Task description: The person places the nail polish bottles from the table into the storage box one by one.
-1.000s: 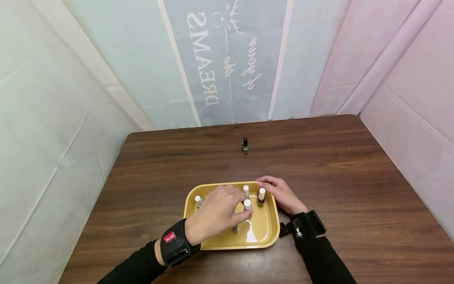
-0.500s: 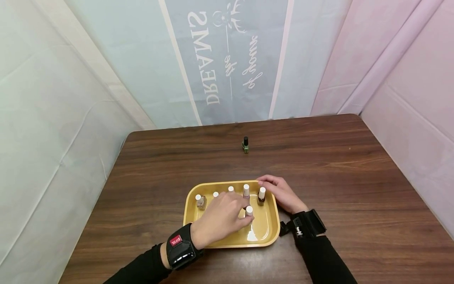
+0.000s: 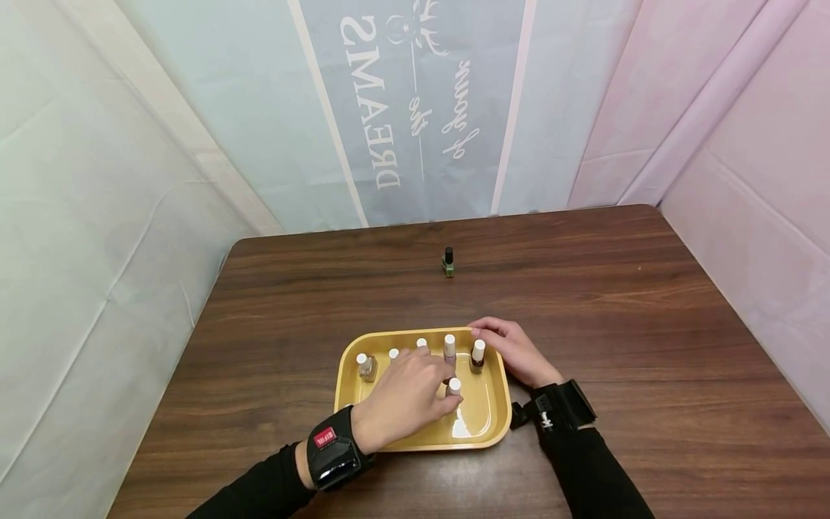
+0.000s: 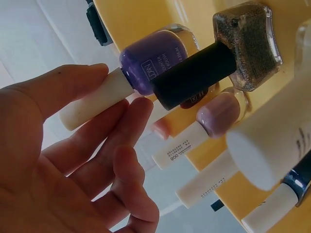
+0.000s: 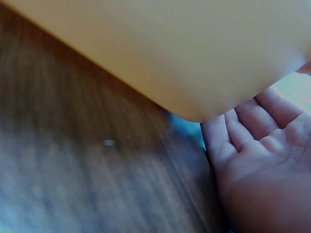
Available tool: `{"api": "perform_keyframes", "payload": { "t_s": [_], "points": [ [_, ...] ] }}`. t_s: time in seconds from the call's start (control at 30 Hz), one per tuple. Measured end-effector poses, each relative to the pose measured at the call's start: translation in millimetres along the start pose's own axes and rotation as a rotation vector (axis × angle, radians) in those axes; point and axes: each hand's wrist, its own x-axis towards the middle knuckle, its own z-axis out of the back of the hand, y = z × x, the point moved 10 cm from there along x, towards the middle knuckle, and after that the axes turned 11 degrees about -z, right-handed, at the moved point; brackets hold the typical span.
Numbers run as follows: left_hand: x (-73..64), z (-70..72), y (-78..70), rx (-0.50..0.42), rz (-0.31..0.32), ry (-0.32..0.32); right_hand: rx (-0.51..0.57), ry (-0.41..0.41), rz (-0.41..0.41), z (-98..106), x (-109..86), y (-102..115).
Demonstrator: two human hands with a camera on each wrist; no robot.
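My left hand (image 3: 411,393) reaches over the yellow tray (image 3: 489,418), pinching the white cap of a purple nail polish bottle (image 4: 150,60) between thumb and fingers. Around it in the left wrist view are a black-capped glitter nail polish (image 4: 250,46), a mauve one (image 4: 218,114) and further white-capped bottles. My right hand (image 3: 519,353) holds the tray's far right corner, thumb over the rim and fingers along the outer wall. Just inside that corner stands a dark nail polish with a white cap (image 3: 478,353). The left hand hides part of the tray in the head view.
A green nail polish bottle with a black cap (image 3: 448,263) stands alone on the brown wooden table (image 3: 292,288), beyond the tray. A clear, white-capped bottle (image 3: 367,366) stands at the tray's left end. Hanging cloth (image 3: 428,108) borders the table's far edge.
My left hand shifts slightly right, then stays nearly still with the white-capped bottle; more bottles show behind it. My right hand keeps its place on the tray's corner.
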Motion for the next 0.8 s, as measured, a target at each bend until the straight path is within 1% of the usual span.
{"api": "perform_keyframes", "payload": {
  "t_s": [0.2, 0.37, 0.53, 0.67, 0.8],
  "points": [
    [3.0, -5.0, -1.1, 0.033, -0.003, 0.047, 0.003, 0.008, -0.002, -1.1, -0.7, 1.1],
    [4.8, -9.9, -1.3, 0.064, -0.008, 0.081, 0.005, 0.000, -0.010, -0.8, -1.2, 1.2],
    [5.7, -15.6, -0.9, 0.073, -0.007, 0.120, -0.004, -0.006, -0.016, -0.1, -0.1, 0.0],
    [5.7, -18.4, -0.7, 0.080, -0.004, 0.139, -0.001, 0.003, -0.012, -0.6, 0.3, -0.5],
    [5.8, -20.2, -1.0, 0.097, -0.008, 0.145, 0.000, 0.004, -0.007, 0.2, -0.1, -0.6]
  ]
}}
